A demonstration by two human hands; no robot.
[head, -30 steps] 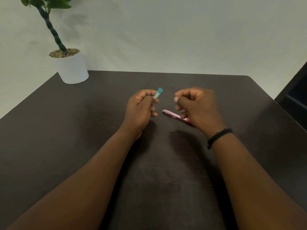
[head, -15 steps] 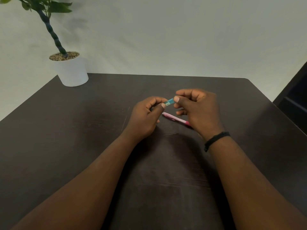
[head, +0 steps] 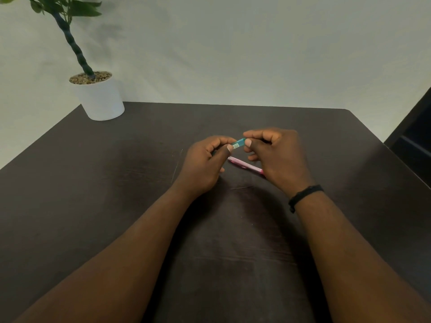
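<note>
Thumb and forefinger of the left hand [head: 203, 164] are pinching one end of a small teal tube [head: 239, 143], while the right hand [head: 277, 157] is pinching its other tip. The tube is hanging just above the middle of the dark table [head: 116, 206]. The person seems to be opening it, so the next move is calling for a gentle pull or twist without spilling. The tube is looking short and slim, with a pale printed label, and is tilting up toward the right. A pink pencil [head: 245, 166] is lying just beneath.
</note>
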